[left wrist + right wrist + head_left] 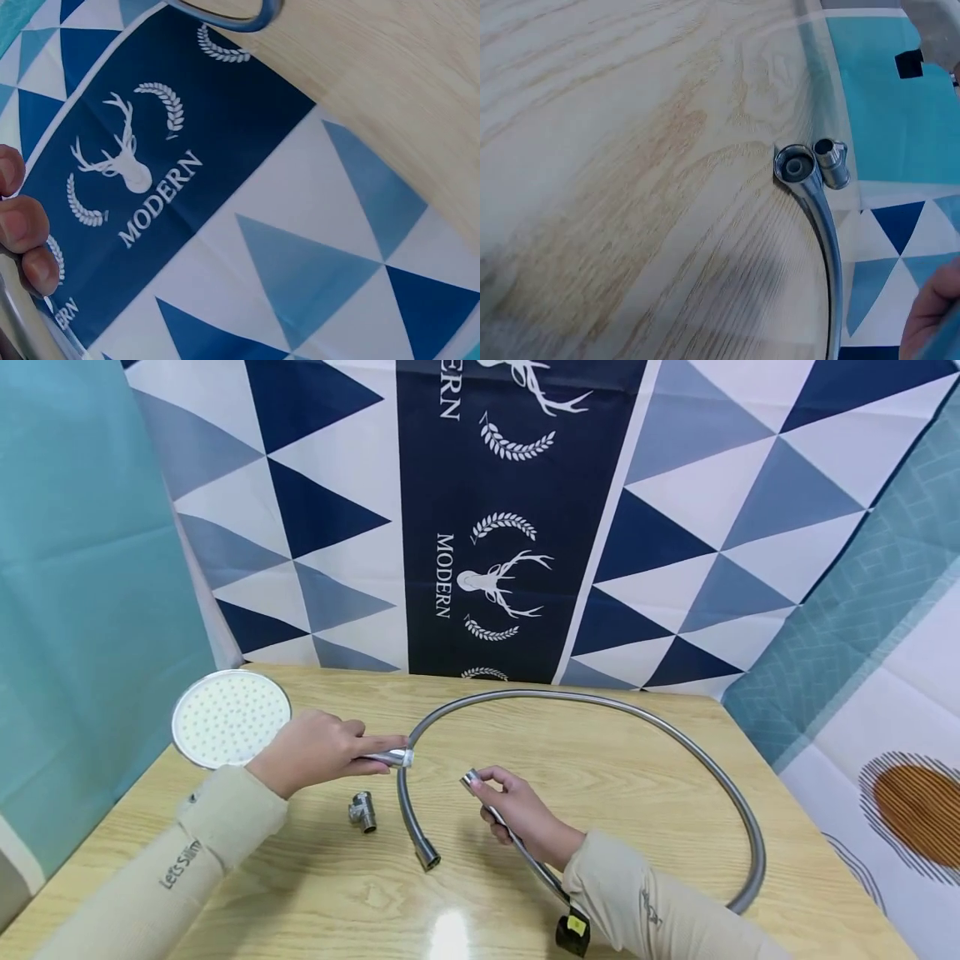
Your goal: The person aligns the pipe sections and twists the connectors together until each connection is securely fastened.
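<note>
A round shower head (231, 718) with a pale dotted face is at the left, above the table's left edge. My left hand (311, 752) grips its chrome handle (396, 757), whose end points right; in the left wrist view, curled fingers (24, 225) lie over the handle (26, 319). Lower and to the right, my right hand (528, 818) pinches one end (471, 778) of a grey metal shower hose (577, 695) between thumb and fingers. The handle's end and the held hose end are apart. The hose's other end (427, 856) lies loose on the table between the hands.
A small chrome tee fitting (363, 812) lies on the wooden table (615, 777), left of the loose hose end. The hose loops widely across the table's right half. Patterned cloth (487, 527) hangs behind, with a teal sheet (90, 610) at the left.
</note>
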Action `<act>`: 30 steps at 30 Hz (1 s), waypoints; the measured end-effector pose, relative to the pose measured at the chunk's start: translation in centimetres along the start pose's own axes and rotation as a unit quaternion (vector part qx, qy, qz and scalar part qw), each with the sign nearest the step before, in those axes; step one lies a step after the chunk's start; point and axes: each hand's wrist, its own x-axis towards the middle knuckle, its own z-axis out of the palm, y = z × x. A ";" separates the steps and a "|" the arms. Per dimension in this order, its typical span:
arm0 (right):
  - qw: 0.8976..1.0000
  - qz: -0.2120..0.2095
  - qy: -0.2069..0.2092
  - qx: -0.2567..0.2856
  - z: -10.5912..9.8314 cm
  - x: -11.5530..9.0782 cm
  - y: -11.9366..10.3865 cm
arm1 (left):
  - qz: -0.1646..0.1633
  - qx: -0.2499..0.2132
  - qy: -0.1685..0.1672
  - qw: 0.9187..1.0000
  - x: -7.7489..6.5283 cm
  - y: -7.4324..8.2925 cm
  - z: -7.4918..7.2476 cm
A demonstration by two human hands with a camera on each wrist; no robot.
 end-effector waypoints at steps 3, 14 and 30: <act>1.000 -0.007 0.007 0.002 0.3 -0.2 -0.2 | 0.003 -0.013 0.003 1.000 0.4 0.4 0.2; 1.000 -0.022 0.013 -0.004 0.3 -0.9 -0.7 | 0.028 -0.028 -0.013 0.999 1.5 1.0 0.7; 0.999 -0.042 0.001 -0.007 0.5 -0.7 -1.1 | 0.042 -0.016 -0.050 0.998 2.7 1.3 0.9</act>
